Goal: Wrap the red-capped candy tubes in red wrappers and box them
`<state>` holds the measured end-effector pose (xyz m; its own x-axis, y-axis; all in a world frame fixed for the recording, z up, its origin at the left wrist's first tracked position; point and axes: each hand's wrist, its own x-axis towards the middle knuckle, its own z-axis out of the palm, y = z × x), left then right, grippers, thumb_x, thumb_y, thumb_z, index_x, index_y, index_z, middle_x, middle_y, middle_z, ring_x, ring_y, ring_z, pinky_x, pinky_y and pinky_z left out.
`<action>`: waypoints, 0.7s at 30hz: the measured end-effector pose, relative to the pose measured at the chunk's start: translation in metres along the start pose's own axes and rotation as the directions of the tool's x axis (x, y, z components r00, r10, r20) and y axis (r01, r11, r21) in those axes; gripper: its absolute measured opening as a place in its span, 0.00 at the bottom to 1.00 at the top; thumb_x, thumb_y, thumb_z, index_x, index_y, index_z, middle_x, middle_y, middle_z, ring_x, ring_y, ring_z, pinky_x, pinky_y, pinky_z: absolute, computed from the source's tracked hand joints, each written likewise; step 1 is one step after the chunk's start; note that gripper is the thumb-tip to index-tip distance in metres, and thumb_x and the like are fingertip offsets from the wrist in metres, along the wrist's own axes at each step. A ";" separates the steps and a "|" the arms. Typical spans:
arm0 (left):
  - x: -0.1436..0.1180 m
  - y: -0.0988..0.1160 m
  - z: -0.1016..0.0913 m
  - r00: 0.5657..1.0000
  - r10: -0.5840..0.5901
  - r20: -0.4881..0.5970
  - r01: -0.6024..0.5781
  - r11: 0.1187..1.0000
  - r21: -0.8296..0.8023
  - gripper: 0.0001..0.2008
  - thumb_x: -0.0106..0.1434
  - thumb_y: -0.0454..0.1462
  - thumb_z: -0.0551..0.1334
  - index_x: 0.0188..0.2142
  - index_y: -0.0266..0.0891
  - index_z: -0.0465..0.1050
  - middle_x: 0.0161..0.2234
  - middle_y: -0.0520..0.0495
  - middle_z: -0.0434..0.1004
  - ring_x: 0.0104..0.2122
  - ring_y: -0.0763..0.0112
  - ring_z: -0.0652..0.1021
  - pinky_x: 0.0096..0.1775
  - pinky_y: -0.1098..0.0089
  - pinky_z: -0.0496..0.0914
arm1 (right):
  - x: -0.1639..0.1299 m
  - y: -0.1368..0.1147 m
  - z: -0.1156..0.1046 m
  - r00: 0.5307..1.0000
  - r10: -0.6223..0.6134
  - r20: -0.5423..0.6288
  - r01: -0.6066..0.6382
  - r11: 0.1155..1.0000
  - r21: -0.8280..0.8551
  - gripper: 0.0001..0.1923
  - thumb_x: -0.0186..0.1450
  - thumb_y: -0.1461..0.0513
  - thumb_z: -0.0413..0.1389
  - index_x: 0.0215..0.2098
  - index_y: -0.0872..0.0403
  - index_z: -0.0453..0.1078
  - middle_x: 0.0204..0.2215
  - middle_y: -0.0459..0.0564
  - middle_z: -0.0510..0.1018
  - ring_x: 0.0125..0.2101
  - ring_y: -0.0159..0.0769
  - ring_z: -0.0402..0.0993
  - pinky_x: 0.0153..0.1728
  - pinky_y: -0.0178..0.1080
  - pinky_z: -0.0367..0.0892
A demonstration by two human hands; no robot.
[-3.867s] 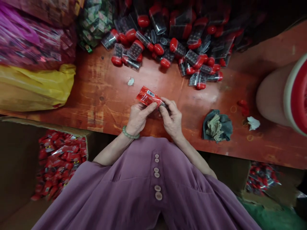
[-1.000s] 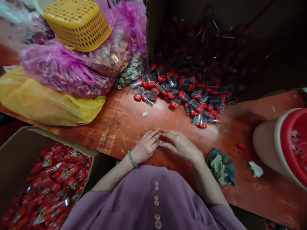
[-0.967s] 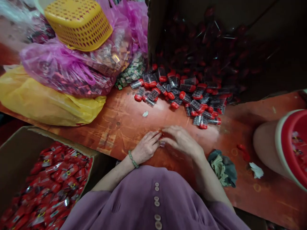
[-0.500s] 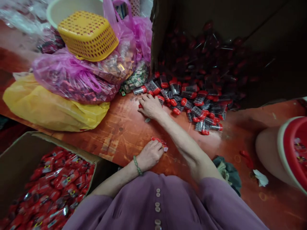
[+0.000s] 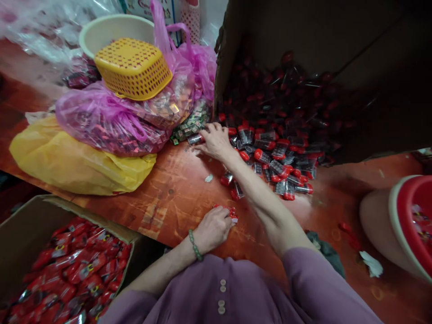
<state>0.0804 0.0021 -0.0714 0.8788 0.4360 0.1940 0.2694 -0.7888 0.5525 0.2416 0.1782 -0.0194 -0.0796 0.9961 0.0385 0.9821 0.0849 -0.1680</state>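
Observation:
My right hand (image 5: pixel 216 143) stretches to the left end of a pile of small clear containers with red caps (image 5: pixel 270 153), its fingers apart and bent downward. One clear container (image 5: pixel 195 139) lies right by its thumb and fingertips; whether they touch cannot be made out. Near the table edge, my left hand (image 5: pixel 216 227), with a green bead bracelet (image 5: pixel 195 245) at the wrist, is closed over small red printed pieces (image 5: pixel 232 212) that poke out past its fingers. Two loose red-capped containers (image 5: pixel 236 191) rest beside my right forearm.
A big cardboard box (image 5: pixel 221 67) lies open behind the pile. Plastic bags (image 5: pixel 111 121), a yellow bag (image 5: pixel 81 157) and a yellow basket (image 5: pixel 133 67) crowd the left. A carton of red-wrapped items (image 5: pixel 77 265) stands front left, a red-rimmed bucket (image 5: pixel 396 216) at right.
My right hand has moved slightly up and away at the pile's left end. Two containers now lie nearer me beside the forearm. My left hand keeps its hold; the view has tilted up a little.

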 end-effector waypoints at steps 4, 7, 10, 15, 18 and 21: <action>0.000 -0.001 0.003 0.999 -0.030 0.013 0.030 0.999 -0.011 0.13 0.70 0.36 0.57 0.30 0.36 0.74 0.33 0.45 0.75 0.34 0.67 0.73 0.39 0.66 0.72 | 0.035 -0.002 0.024 0.988 0.154 0.026 -0.154 0.988 0.011 0.43 0.61 0.40 0.59 0.63 0.60 0.62 0.67 0.70 0.57 0.67 0.70 0.45 0.60 0.68 0.50; 0.001 -0.003 0.005 0.999 -0.030 0.017 0.031 0.999 -0.015 0.11 0.69 0.35 0.59 0.31 0.35 0.75 0.34 0.45 0.76 0.35 0.66 0.74 0.40 0.66 0.73 | 0.031 0.001 0.029 0.988 0.150 0.025 -0.150 0.989 -0.011 0.42 0.62 0.37 0.54 0.60 0.61 0.65 0.64 0.71 0.61 0.66 0.71 0.47 0.58 0.69 0.53; 0.002 -0.003 0.004 0.999 -0.040 0.033 0.040 0.999 -0.006 0.10 0.68 0.35 0.59 0.30 0.35 0.74 0.34 0.46 0.76 0.35 0.66 0.75 0.41 0.65 0.74 | 0.011 0.001 0.028 0.992 0.122 0.035 -0.120 0.992 -0.044 0.37 0.64 0.37 0.50 0.55 0.57 0.70 0.59 0.68 0.66 0.63 0.70 0.54 0.55 0.67 0.57; 0.007 0.000 -0.002 0.993 -0.043 0.114 0.039 0.999 0.036 0.09 0.68 0.32 0.58 0.32 0.36 0.75 0.35 0.45 0.77 0.35 0.65 0.76 0.40 0.65 0.74 | -0.038 0.006 0.023 0.997 0.067 0.046 -0.063 0.994 -0.090 0.36 0.65 0.37 0.48 0.52 0.56 0.72 0.55 0.65 0.69 0.59 0.65 0.60 0.52 0.63 0.62; 0.010 0.003 -0.006 0.985 -0.046 0.164 0.037 0.998 0.058 0.08 0.67 0.30 0.58 0.33 0.36 0.75 0.36 0.45 0.78 0.36 0.64 0.77 0.42 0.64 0.73 | -0.065 0.015 0.019 0.995 0.047 0.085 -0.040 0.996 -0.077 0.33 0.66 0.38 0.50 0.51 0.56 0.72 0.57 0.65 0.68 0.63 0.63 0.55 0.53 0.62 0.62; 0.011 0.004 -0.007 0.985 -0.035 0.169 0.022 0.997 0.077 0.09 0.67 0.29 0.57 0.33 0.35 0.75 0.34 0.44 0.77 0.36 0.63 0.76 0.41 0.63 0.73 | -0.086 0.025 0.017 0.991 0.036 0.126 -0.035 0.999 -0.011 0.30 0.65 0.40 0.54 0.50 0.56 0.72 0.57 0.65 0.69 0.64 0.61 0.55 0.53 0.62 0.62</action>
<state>0.0883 0.0065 -0.0614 0.9229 0.3836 0.0349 0.3180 -0.8099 0.4929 0.2704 0.0953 -0.0436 -0.0649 0.9936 -0.0920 0.9860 0.0497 -0.1589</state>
